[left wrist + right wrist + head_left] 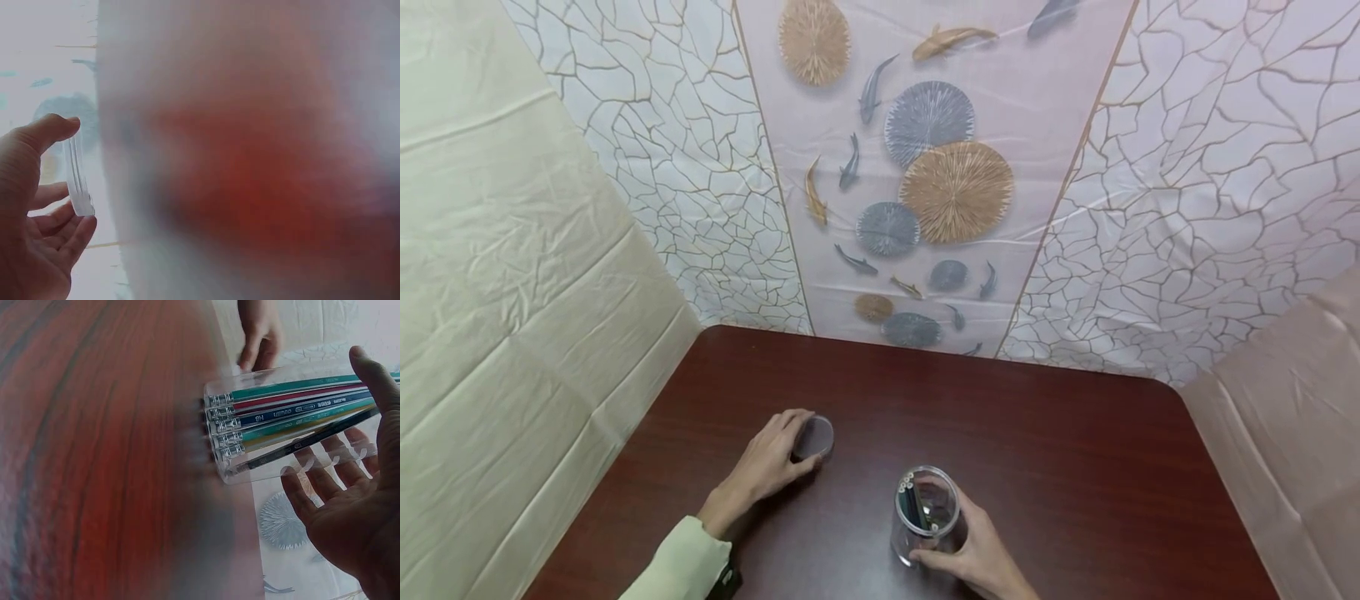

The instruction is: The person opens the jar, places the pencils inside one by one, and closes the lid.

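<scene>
A round clear lid (815, 438) is at the left of the table, its rim pinched between the thumb and fingers of my left hand (769, 460). The left wrist view shows the same lid (76, 175) edge-on, held by the hand (37, 206). My right hand (973, 546) grips a clear jar (904, 542) around its side, near the table's front. Several pencils (912, 504) lean inside the uncovered jar. In the right wrist view the pencils (300, 412) are green, red, dark blue, yellow and black, with metal-banded ends at the jar's base.
The dark red-brown table (1060, 450) has rounded far corners. Behind it hangs a cloth (850, 167) patterned with fish and round leaves. Pale cloth walls (535, 317) stand at the left and right sides.
</scene>
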Demonstrator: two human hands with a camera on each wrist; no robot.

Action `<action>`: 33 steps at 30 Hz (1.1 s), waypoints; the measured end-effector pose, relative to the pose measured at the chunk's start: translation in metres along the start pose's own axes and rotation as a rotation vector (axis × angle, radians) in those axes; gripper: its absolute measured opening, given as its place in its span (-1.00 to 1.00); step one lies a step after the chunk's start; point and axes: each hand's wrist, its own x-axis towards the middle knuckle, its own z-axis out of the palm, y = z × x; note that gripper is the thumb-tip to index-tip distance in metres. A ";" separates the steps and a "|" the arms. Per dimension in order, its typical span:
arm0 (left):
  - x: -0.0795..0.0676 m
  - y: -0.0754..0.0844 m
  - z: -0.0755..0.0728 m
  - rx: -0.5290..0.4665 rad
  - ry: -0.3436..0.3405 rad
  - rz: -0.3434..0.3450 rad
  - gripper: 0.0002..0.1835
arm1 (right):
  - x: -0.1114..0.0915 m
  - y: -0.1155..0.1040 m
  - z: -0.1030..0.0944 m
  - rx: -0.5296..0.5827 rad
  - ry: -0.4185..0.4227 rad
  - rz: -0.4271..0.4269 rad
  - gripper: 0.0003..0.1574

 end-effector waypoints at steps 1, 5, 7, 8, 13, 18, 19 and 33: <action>0.003 0.003 -0.005 -0.004 0.015 0.010 -0.22 | 0.000 0.001 0.000 0.004 0.002 0.000 0.17; 0.016 0.019 -0.027 -0.022 0.081 0.065 -0.21 | -0.001 0.001 0.001 -0.001 0.004 0.005 0.15; 0.023 0.031 -0.039 -0.045 0.105 0.097 -0.21 | -0.001 0.000 0.001 -0.019 0.005 0.019 0.14; 0.026 0.037 -0.044 -0.053 0.118 0.116 -0.21 | -0.001 0.000 0.001 -0.027 0.004 0.027 0.13; 0.036 0.071 -0.070 -0.103 0.140 0.215 -0.20 | -0.002 -0.002 0.000 -0.063 -0.002 0.083 0.11; 0.039 0.100 -0.083 -0.138 0.144 0.315 -0.17 | -0.001 -0.003 0.000 -0.049 -0.001 0.131 0.11; 0.038 0.105 -0.084 -0.145 0.146 0.335 -0.16 | -0.001 -0.003 0.001 -0.044 -0.002 0.133 0.11; 0.030 0.150 -0.079 -0.221 0.059 0.485 -0.17 | -0.003 0.000 0.001 -0.006 -0.007 0.097 0.14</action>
